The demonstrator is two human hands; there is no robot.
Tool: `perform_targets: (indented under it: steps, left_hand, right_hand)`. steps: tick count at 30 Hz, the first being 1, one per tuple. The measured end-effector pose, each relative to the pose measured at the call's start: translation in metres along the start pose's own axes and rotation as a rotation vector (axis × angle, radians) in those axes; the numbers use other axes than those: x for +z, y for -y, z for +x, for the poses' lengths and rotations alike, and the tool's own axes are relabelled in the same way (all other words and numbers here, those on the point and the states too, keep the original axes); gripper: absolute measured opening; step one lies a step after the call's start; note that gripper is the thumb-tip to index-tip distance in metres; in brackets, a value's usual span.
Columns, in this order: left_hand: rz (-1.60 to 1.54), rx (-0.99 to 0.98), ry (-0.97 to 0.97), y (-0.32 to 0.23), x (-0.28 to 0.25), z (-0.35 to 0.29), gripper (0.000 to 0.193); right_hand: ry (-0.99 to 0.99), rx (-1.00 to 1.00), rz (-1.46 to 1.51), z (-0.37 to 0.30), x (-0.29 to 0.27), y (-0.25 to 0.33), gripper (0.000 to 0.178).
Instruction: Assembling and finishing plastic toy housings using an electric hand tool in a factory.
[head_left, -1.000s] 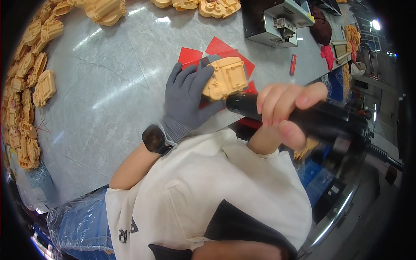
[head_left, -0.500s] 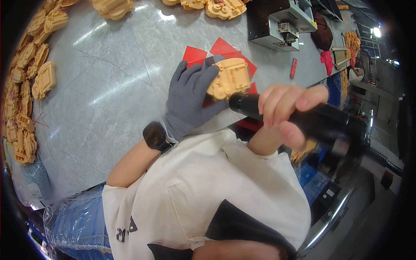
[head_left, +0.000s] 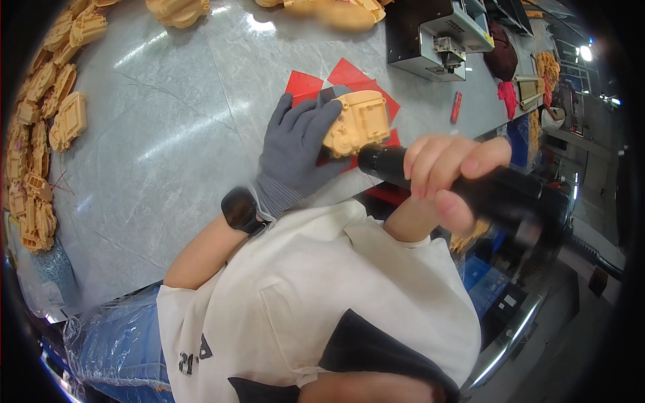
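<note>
My left hand (head_left: 295, 138), in a grey glove, grips a yellow plastic housing (head_left: 358, 122) from its left side. The housing is tilted, with a recessed rectangular section and round bosses facing up. My bare right hand (head_left: 450, 168) is wrapped round a thick black corded handheld tool (head_left: 494, 191); its exact kind I cannot make out. The tool's ribbed round nose is right beside the housing's lower right edge; whether they touch I cannot tell. Red flat pieces (head_left: 306, 84) lie on the table behind and under the housing.
Many yellow housings (head_left: 67, 121) are heaped along the table's left edge, with others (head_left: 178, 10) at the far side. A metal-and-black machine (head_left: 437, 43) stands at the back right. A small red object (head_left: 456, 107) lies on the grey table (head_left: 175, 134) near it.
At the far edge, one of the yellow housings is now blurred by motion. Both hands, the held housing and the tool stay almost where they were.
</note>
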State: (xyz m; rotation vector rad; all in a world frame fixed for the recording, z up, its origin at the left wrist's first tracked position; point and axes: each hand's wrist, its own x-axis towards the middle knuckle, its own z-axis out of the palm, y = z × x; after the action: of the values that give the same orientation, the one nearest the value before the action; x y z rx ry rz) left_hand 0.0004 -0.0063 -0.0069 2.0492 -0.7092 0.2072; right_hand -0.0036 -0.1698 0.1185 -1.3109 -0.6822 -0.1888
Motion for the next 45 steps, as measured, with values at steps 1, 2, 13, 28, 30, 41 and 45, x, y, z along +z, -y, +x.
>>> perform_targets:
  steps: [1, 2, 13, 28, 30, 41, 45]
  left_hand:
    - [-0.003, 0.000, -0.001, 0.000, 0.000, 0.000, 0.087]
    - [-0.006, 0.001, -0.002, -0.001, 0.000, 0.000, 0.087]
    - [-0.030, -0.001, -0.050, 0.001, 0.001, 0.000, 0.077]
    - [-0.015, 0.058, 0.008, -0.001, 0.004, -0.002, 0.065]
    - [-0.025, 0.063, 0.000, -0.001, 0.003, 0.003, 0.063]
    - [-0.040, 0.059, -0.004, 0.001, 0.002, 0.007, 0.063]
    - [-0.049, 0.078, -0.011, 0.003, 0.001, 0.004, 0.063]
  right_hand:
    - [0.007, 0.001, 0.010, 0.000, 0.000, 0.000, 0.035]
    - [0.006, 0.002, 0.009, 0.000, 0.002, 0.000, 0.035]
    - [0.148, 0.106, -0.033, 0.008, 0.006, -0.005, 0.037]
    - [-0.575, -0.090, -0.150, 0.025, -0.091, 0.027, 0.030]
    - [-0.704, -0.168, -0.357, 0.049, -0.134, 0.018, 0.027]
    - [-0.538, 0.034, -0.131, 0.024, -0.106, 0.008, 0.030]
    - [-0.306, -0.066, -0.220, 0.014, -0.071, 0.028, 0.037]
